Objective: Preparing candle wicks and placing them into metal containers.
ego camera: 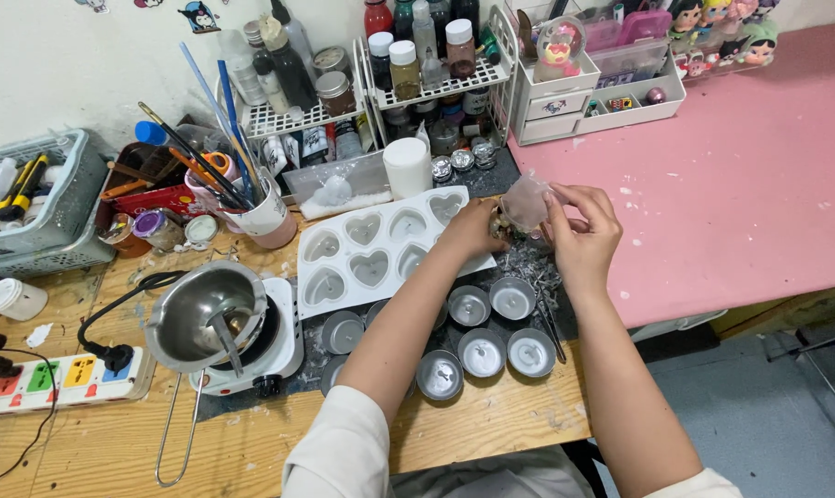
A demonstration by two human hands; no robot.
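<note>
My left hand [475,231] and my right hand [583,235] are raised together over the bench, both gripping a small clear plastic bag [526,201]. Something brownish sits between my left fingers at the bag's lower edge; I cannot tell what it is. Directly below lie several small round metal cups [484,350] with pale wax in them, on a dark mat. A white silicone mould with heart-shaped cavities [380,249] lies just left of my left hand.
A metal melting pot [207,314] sits on a small white hot plate at the left, beside a power strip [58,378]. Wire racks of bottles [417,55], a cup of brushes [260,212], a grey basket [48,212] and a pink table [740,175] surround the bench.
</note>
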